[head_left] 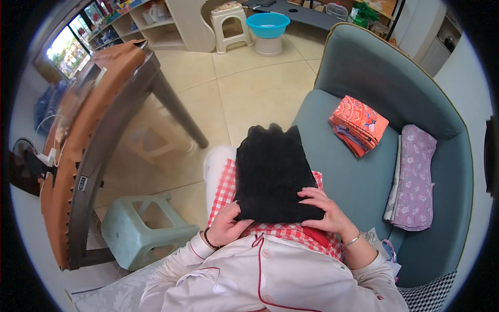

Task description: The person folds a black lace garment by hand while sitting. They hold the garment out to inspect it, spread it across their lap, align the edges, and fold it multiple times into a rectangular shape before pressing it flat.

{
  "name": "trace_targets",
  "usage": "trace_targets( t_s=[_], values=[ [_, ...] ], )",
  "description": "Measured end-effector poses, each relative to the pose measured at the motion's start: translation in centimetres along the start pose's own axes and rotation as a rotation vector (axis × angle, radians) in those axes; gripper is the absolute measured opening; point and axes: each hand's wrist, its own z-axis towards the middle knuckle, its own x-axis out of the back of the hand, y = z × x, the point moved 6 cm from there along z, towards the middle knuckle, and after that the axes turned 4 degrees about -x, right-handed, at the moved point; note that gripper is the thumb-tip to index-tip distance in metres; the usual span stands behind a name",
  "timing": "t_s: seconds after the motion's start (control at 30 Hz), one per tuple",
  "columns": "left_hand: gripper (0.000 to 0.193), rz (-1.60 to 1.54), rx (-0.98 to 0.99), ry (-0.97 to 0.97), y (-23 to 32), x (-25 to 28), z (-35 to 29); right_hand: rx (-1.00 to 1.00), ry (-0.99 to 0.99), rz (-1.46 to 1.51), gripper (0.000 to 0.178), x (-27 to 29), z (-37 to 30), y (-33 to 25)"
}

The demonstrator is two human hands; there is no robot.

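Note:
A black piece of fabric (273, 171) with a scalloped far edge lies folded across my lap. My left hand (228, 223) pinches its near left corner, thumb on top and fingers partly tucked beneath the cloth. My right hand (327, 210) rests on the near right corner, its fingers spread over the fabric. Under the black fabric is a red and white checked cloth (223, 192), showing on both sides and along the near edge.
To my right, on the blue-green sofa (317, 135), lie a folded stack of orange patterned cloth (358, 125) and folded lilac floral cloth (415, 179). A pale green stool (125, 229) and a brown-covered table (104, 104) stand left. Ahead are a blue basin (267, 25) and a cream stool (230, 26).

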Motion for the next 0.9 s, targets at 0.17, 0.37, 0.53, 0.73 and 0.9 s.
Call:
trace_targets(
  t_s=[0.17, 0.37, 0.53, 0.73, 0.9],
  values=[
    [0.024, 0.066, -0.033, 0.001, -0.1, 0.2, -0.1, 0.043, 0.163, 0.007, 0.039, -0.6, -1.0, 1.2],
    [0.026, 0.059, -0.096, 0.022, 0.8, 0.0, -0.9, -0.100, 0.425, 0.177, 0.029, 0.3, -3.8, 0.4],
    [0.032, 0.030, 0.203, 0.122, -2.4, 0.3, -0.4, -0.515, 0.440, 0.229, 0.020, 0.3, -2.7, 2.8],
    [0.038, 0.073, 0.296, 0.331, -6.5, 0.5, 1.9, -0.496, 0.640, 0.513, 0.019, 1.2, 0.4, 4.5],
    [0.035, 0.182, 0.279, 0.374, -10.5, 0.5, 1.8, -0.556, 0.657, 0.321, 0.021, 0.5, 1.5, 8.9]
  ],
)
